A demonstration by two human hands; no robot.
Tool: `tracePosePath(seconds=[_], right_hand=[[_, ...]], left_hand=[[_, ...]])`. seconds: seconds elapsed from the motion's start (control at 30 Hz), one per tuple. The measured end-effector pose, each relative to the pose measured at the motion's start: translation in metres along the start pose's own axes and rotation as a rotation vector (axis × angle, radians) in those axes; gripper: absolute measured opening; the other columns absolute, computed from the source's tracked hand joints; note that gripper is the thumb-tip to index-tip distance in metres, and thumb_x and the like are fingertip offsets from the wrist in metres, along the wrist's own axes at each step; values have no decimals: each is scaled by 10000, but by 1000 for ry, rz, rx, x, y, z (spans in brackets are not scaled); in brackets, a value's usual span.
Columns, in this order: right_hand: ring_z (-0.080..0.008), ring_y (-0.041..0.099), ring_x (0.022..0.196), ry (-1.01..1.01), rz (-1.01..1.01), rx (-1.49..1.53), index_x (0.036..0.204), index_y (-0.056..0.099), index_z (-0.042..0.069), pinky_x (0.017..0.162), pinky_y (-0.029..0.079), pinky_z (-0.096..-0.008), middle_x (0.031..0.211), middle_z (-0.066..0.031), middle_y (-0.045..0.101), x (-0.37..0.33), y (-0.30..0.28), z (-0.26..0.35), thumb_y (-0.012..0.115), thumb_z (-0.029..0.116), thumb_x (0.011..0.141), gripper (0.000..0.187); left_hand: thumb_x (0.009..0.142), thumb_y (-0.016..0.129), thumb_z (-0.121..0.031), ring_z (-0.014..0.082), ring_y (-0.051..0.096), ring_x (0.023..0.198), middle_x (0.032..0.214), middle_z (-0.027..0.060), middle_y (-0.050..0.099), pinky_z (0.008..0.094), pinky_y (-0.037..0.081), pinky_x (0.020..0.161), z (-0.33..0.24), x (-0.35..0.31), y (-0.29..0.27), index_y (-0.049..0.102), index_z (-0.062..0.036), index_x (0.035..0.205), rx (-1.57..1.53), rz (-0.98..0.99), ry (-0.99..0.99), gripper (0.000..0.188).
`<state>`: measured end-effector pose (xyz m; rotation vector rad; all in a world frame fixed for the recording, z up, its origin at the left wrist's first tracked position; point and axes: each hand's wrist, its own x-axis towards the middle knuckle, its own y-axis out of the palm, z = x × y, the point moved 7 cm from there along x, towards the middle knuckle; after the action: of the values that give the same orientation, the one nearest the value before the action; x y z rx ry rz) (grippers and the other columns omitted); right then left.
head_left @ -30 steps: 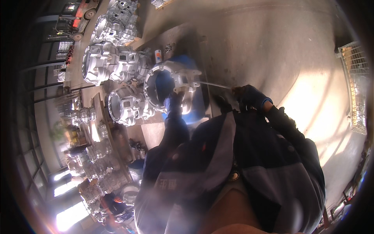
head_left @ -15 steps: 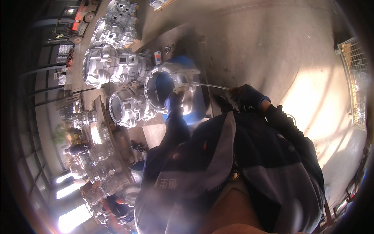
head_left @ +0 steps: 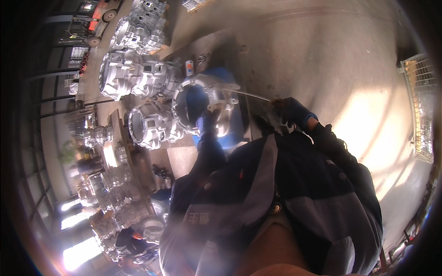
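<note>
A silvery cast metal housing (head_left: 222, 112) with a wide round flange lies over a blue surface (head_left: 237, 120) on the bench. My left hand (head_left: 207, 122), in a blue glove, grips the near side of this housing; its fingertips are partly hidden. To the right, my gloved right hand (head_left: 297, 113) is closed around the handle end of a thin metal rod tool (head_left: 254, 95). The rod's far end meets the housing's right side, near a protruding lug. Its exact tip is hard to make out.
Similar housings stand left of mine, one close by (head_left: 149, 125) and a larger one (head_left: 120, 73) behind. A white and orange can (head_left: 189, 68) stands at the back. Far right is a wire mesh crate (head_left: 420, 106); another person (head_left: 131, 244) bends at lower left.
The rod slants more now, its right end lower than its left. My right hand has shifted only slightly, and my left hand keeps its place on the housing. The whole view has moved a little.
</note>
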<state>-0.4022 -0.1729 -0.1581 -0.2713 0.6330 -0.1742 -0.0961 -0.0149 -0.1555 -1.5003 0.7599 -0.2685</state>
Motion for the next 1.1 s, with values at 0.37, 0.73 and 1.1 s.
tracePosePath(seconds=[0.37, 0.73, 1.1], right_hand=[[-143, 666, 866, -216, -134, 132, 1126, 633, 42, 729, 524, -264, 966, -73, 691, -17, 12, -18, 630, 71, 778, 350], [-179, 670, 701, 18, -266, 218, 1141, 657, 91, 594, 522, -298, 890, -93, 698, -50, -15, 13, 579, 97, 855, 296], [-165, 666, 793, -117, -138, 412, 1132, 646, 42, 718, 512, -256, 948, -98, 702, -56, 15, -21, 604, 23, 809, 326]], left_hand=[[774, 562, -618, 381, 608, 1009, 1011, 204, 673, 459, 427, 899, 0, -1, -2, 661, -30, 1036, 33, -10, -10, 651], [796, 518, -647, 375, 617, 1018, 1010, 206, 675, 460, 462, 867, -11, -4, -5, 689, -36, 975, 15, -25, -80, 659], [908, 603, -358, 182, 612, 874, 989, 118, 677, 355, 473, 756, 14, 45, 10, 659, -34, 1050, -631, 200, 115, 359]])
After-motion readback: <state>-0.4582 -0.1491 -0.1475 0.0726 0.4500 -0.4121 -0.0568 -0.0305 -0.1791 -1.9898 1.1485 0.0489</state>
